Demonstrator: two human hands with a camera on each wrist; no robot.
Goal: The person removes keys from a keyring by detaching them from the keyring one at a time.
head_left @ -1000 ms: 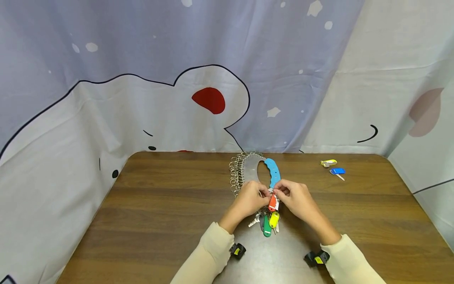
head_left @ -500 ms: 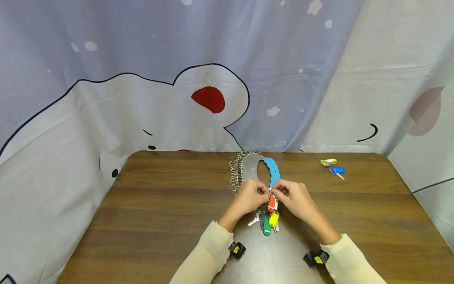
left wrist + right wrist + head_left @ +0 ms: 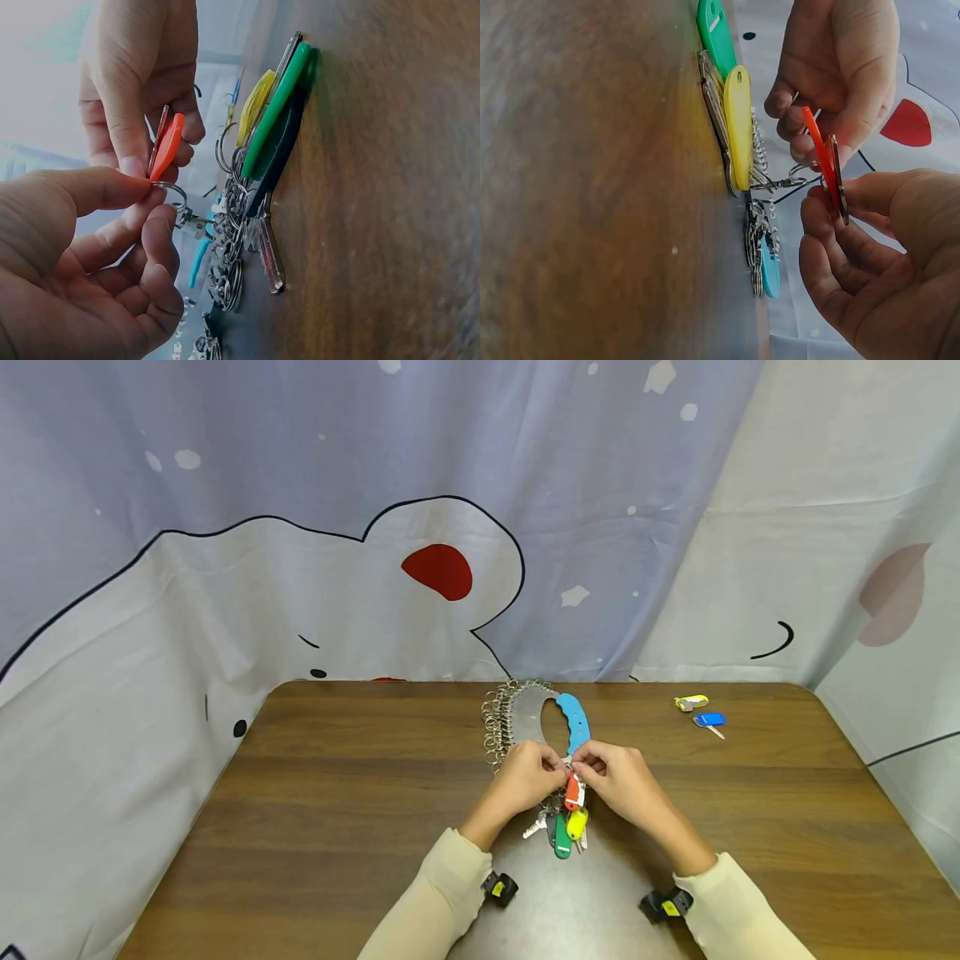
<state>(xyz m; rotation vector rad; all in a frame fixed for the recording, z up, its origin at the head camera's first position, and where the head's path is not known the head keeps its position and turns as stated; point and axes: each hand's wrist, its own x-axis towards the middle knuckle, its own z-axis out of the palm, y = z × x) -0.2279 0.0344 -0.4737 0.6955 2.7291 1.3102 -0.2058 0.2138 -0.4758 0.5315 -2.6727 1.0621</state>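
Note:
My left hand (image 3: 528, 777) pinches a small metal split ring (image 3: 178, 196) between thumb and forefinger. Facing it, my right hand (image 3: 622, 781) holds a red key tag (image 3: 820, 146) and its key (image 3: 838, 180) by the ring end, the fingertips of both hands almost touching. Below the hands, a yellow key tag (image 3: 577, 823), a green key tag (image 3: 562, 837) and a dark tag hang over the table with keys. Behind lies a curved metal plate (image 3: 527, 714) with a blue handle (image 3: 574, 722), its outer edge lined with many metal rings (image 3: 492, 727). My hands hide its near end.
A yellow-tagged key (image 3: 691, 702) and a blue-tagged key (image 3: 709, 720) lie at the back right of the brown wooden table (image 3: 360, 827). A patterned curtain (image 3: 315, 585) hangs along the table's back edge.
Both hands stay at the red key tag, with only small fingertip shifts. The head view has drifted slightly, so everything sits a little further left.

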